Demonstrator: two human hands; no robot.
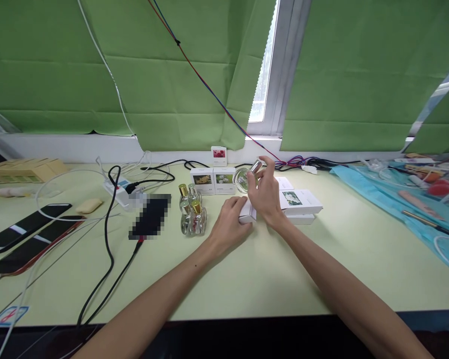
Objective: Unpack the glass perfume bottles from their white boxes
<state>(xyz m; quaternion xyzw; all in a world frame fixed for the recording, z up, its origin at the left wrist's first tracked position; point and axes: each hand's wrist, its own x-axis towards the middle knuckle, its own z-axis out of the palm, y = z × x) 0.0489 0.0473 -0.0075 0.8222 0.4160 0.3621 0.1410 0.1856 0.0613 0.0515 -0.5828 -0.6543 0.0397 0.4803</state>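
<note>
My right hand (265,192) is closed on a round clear glass perfume bottle (241,180) with a silver cap, tilted above the table. Just below and to its left, my left hand (231,218) grips a small white box (247,213) near the tabletop; the box's far side is hidden by my hands. Left of my hands stand several perfume bottles (193,219) with gold and silver caps, packed close together. Two white boxes with flower pictures (213,181) stand upright behind them. To the right of my right hand, more white boxes (303,201) lie stacked.
A small box with a red flower picture (219,156) leans by the window wall. On the left are phones (33,247), a power strip (117,194) and loose cables (107,239). A blue cloth (374,192) with assorted tools covers the right side of the table (340,269).
</note>
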